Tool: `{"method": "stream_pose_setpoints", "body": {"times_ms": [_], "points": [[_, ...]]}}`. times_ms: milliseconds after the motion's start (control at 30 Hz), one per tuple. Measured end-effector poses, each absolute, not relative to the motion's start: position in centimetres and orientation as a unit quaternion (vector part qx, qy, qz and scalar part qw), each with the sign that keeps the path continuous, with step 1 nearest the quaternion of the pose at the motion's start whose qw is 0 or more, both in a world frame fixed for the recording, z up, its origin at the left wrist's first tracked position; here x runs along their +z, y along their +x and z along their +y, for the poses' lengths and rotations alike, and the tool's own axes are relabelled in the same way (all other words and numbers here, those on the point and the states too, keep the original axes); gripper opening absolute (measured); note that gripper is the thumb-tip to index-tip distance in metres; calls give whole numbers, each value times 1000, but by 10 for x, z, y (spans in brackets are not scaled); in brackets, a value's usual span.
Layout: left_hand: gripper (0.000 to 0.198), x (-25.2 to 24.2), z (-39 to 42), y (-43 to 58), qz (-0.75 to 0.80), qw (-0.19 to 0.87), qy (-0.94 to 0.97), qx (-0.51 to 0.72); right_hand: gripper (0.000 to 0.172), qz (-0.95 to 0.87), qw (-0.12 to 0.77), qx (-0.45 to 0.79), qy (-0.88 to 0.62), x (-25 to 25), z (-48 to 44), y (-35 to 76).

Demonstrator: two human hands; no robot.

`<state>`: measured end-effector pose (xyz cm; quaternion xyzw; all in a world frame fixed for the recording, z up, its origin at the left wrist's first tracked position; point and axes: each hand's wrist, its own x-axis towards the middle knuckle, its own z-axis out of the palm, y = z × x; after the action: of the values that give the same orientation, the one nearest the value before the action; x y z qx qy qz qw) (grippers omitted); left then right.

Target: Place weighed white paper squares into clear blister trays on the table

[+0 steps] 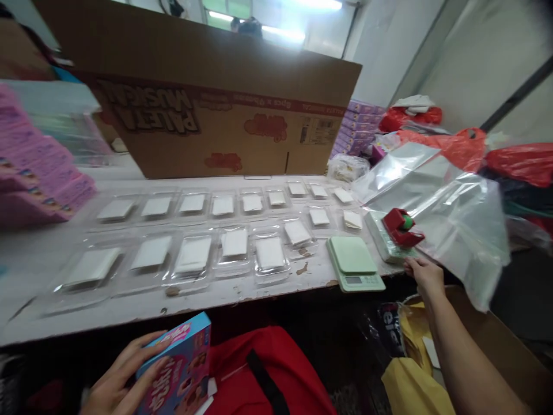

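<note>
My left hand (pixel 125 374) is wrapped round a small blue and pink printed carton (pixel 177 369), tilted in front of the table edge; a white flap sticks out at its lower end. At the right, my right hand (pixel 425 275) has its fingers pinched together beside a pale green block (pixel 386 245). What they hold, if anything, is too small to make out. On that block sits a red tape dispenser (pixel 401 227) with a green core. A pale green digital scale (pixel 355 262) lies to the left of it.
Rows of clear plastic trays with white cards (pixel 193 253) cover the white table (pixel 142 308). Behind them stands a large cardboard carton (pixel 242 127). Pink boxes (pixel 38 167) are stacked left. Clear plastic bags (pixel 458 213) hang over the right edge, above an open box with yellow bags (pixel 415 380).
</note>
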<state>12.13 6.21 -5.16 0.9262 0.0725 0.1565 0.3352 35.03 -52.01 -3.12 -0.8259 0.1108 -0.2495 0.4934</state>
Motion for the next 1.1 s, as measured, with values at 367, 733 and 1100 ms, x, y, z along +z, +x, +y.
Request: {"method": "stream_pose_setpoints", "body": {"times_ms": [367,733,1100], "points": [[21,-34,43,111,21,410,903,129,26,-136,724,341,-584,-44,-128,198],[19,-35,56,94,79,413,894,154,35,-506,298,-59,-807,-63,-112,193],[35,-24,69,82,141,412,881,186,36,-506,270,-2,-820,-66,-130,218]]}}
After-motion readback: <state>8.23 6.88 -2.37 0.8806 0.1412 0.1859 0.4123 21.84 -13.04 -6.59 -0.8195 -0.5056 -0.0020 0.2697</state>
